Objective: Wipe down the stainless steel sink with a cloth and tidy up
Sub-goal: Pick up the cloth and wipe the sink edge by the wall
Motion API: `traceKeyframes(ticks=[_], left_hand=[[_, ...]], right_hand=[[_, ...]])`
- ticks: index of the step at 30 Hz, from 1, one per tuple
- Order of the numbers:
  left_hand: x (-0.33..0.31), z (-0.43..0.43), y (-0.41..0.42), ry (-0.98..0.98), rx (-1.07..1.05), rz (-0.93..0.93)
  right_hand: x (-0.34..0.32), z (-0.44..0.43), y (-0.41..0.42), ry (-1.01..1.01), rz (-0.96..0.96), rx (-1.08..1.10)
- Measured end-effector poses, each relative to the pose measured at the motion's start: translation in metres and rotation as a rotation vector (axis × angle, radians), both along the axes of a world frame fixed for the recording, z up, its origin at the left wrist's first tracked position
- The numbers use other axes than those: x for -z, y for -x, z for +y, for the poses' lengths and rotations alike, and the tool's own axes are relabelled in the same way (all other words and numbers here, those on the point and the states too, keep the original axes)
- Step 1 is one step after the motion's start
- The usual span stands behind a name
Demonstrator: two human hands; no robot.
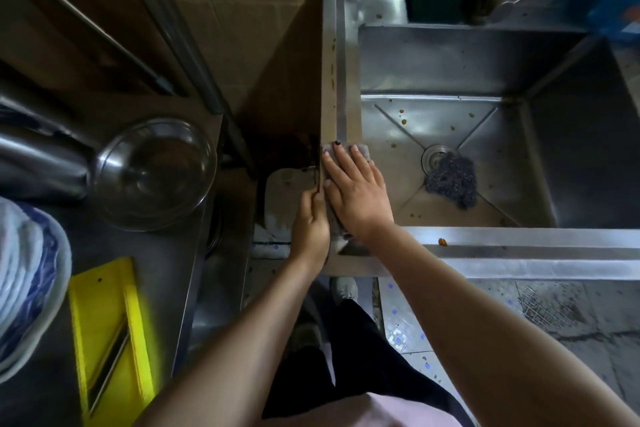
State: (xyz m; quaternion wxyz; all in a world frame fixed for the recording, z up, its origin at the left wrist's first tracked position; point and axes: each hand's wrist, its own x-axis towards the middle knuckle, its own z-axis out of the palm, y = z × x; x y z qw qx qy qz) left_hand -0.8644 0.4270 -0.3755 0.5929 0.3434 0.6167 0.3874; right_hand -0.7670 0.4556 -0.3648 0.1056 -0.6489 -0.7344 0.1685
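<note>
Pressing the cloth (pixel 346 152) flat w/ my right hand (pixel 356 194), palm down, fingers spread, on the sink's (pixel 450 232) left rim near the front corner. Cloth's long axis runs front-to-back along that rim; far end pokes past my fingertips, near end shows below my wrist. Left hand (pixel 311 222) is curled over the rim's outer edge, just beside the right — grip clenched on the edge, maybe the cloth too, can't tell. Steel wool (pixel 450 184) sits in the basin by the drain (pixel 434 156). Brown specks dot basin & rim. Glass bowl (pixel 156 173) and yellow slicer (pixel 110 333) on the counter (pixel 166 253) to my left.
</note>
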Motion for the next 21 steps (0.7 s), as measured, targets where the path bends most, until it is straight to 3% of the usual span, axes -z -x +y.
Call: traceKeyframes(ticks=[2, 9, 12, 18, 21], left_hand=[[0.000, 0.013, 0.000, 0.011, -0.023, 0.124], [0.002, 0.060, -0.011, 0.027, -0.040, 0.124], [0.001, 0.074, -0.014, 0.103, -0.085, 0.177], [-0.001, 0.073, -0.010, 0.042, -0.007, 0.315], [-0.004, 0.071, -0.015, 0.029, -0.064, 0.353]], right_hand=[[0.002, 0.014, -0.003, 0.000, -0.014, -0.022], [0.008, 0.065, -0.012, 0.019, -0.004, -0.048], [0.008, 0.084, -0.013, 0.003, 0.006, -0.034], [0.008, 0.109, -0.018, 0.018, 0.074, -0.046], [0.006, 0.102, -0.015, -0.023, 0.071, -0.021]])
